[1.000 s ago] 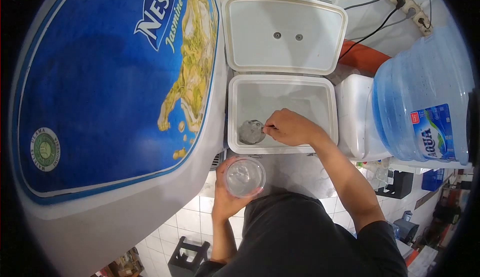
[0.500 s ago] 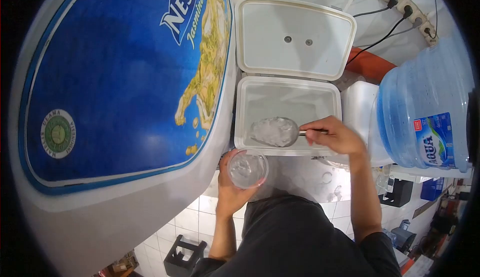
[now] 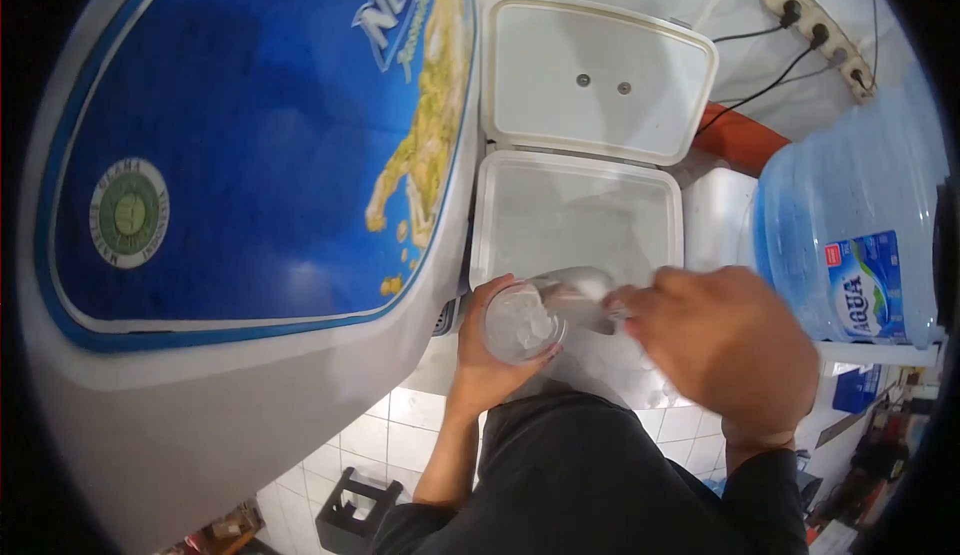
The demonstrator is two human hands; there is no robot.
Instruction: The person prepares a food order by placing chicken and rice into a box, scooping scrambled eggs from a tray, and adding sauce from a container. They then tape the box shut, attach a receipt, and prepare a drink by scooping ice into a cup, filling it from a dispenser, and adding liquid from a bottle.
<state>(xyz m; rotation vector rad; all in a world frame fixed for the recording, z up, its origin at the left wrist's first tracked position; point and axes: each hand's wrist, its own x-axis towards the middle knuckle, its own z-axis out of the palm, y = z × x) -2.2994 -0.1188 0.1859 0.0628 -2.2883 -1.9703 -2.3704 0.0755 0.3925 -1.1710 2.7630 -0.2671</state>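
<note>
So, the left hand [image 3: 492, 357] has its fingers curled around a clear round plastic cup [image 3: 497, 335], with fingertips showing on 2 opposite sides of the wall. That puts the cup right between the fingers, its mouth facing up at the camera, with clear chunky ice [image 3: 529, 325] inside.

The right hand [image 3: 728, 345] is pretty blurry, but its fingers are closed on the handle end of a shiny metal scoop [image 3: 588, 297]. The scoop reaches out from those fingertips toward the cup, its far end right by the rim on the side facing the right hand. Can't tell if metal and plastic are touching, and the blur hides how much is in the scoop.

Just beyond the left fingertips is a white rectangular cooler box [image 3: 575, 200], open, with its white flat lid [image 3: 600, 110] tipped back past it and 2 round metal fittings on the lid's inner face. Past the right fingers, off to the outer side, there's a big translucent blue water jug [image 3: 810, 190] with an AQUA label, next to the white boxy container [image 3: 720, 215]. On the left fingers' outer side sits a large blue printed panel [image 3: 240, 155], well apart from them.
</note>
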